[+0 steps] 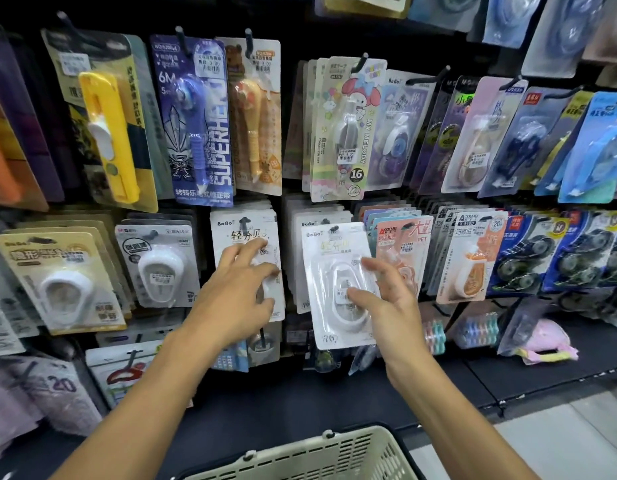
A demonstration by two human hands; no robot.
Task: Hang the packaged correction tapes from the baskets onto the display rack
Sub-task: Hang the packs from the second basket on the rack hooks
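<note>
On the black display rack (293, 140), rows of packaged correction tapes hang from hooks. My right hand (386, 306) pinches the blister of a white BoBo correction tape pack (329, 271) between thumb and index finger. The pack's top hole sits at the tip of a hook (334, 229), in front of a stack of the same packs. My left hand (237, 292) has its fingers spread and touches the front of the neighbouring white BoBo stack (244, 230). The cream basket (300, 459) is at the bottom edge below my arms; what it holds is hidden.
An orange Deli pack (404, 244) hangs just right of the held pack. White tape packs (161, 265) hang to the left. A pink packaged item (542, 341) and coloured tape rolls (473, 330) lie on the dark bottom shelf at the right.
</note>
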